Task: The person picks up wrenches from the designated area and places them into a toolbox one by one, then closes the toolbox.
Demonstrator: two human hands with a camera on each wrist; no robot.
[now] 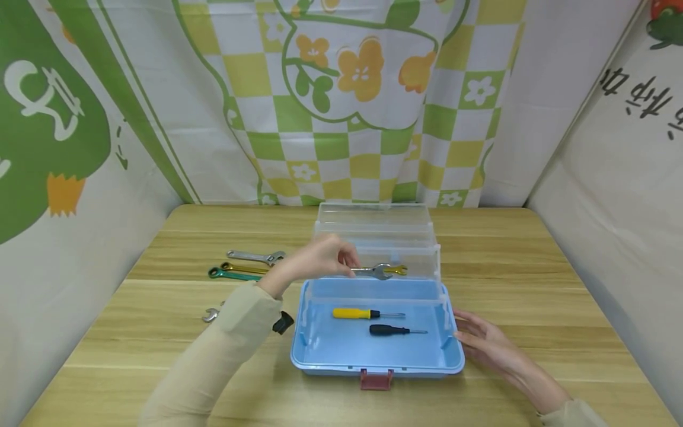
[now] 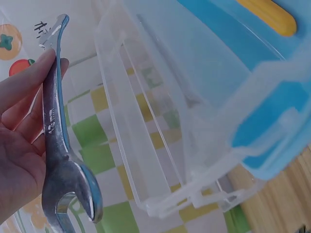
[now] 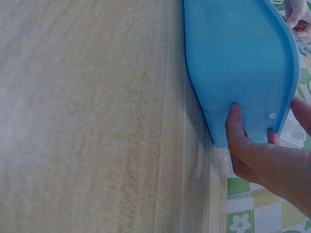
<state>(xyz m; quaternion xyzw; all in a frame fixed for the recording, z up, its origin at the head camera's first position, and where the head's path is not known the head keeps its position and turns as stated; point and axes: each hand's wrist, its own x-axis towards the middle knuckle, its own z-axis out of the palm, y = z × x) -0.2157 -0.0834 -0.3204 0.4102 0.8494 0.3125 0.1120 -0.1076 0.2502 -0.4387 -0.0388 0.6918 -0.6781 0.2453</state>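
Observation:
My left hand [image 1: 331, 256] pinches a silver open-end wrench [image 1: 376, 271] above the back of the blue toolbox [image 1: 320, 356]. Close up in the left wrist view, the wrench [image 2: 57, 116] has its open jaw tilted down, and the thumb lies against its shank. A gold wrench end [image 1: 397, 270] shows just behind it; whether it is held or lies in a tray, I cannot tell. Inside the box lie a yellow-handled screwdriver [image 1: 352, 313] and a black-handled screwdriver [image 1: 389, 330]. My right hand [image 1: 488, 344] rests against the box's right side, its fingers [image 3: 235, 119] touching the outer wall.
Clear plastic trays [image 1: 379, 228] stand raised behind the box, whose maroon latch [image 1: 376, 379] hangs at the front. Left on the wooden table lie an adjustable wrench [image 1: 256, 257], a gold wrench [image 1: 245, 268], a green wrench [image 1: 235, 274], another silver wrench [image 1: 210, 315] and a black object [image 1: 283, 322].

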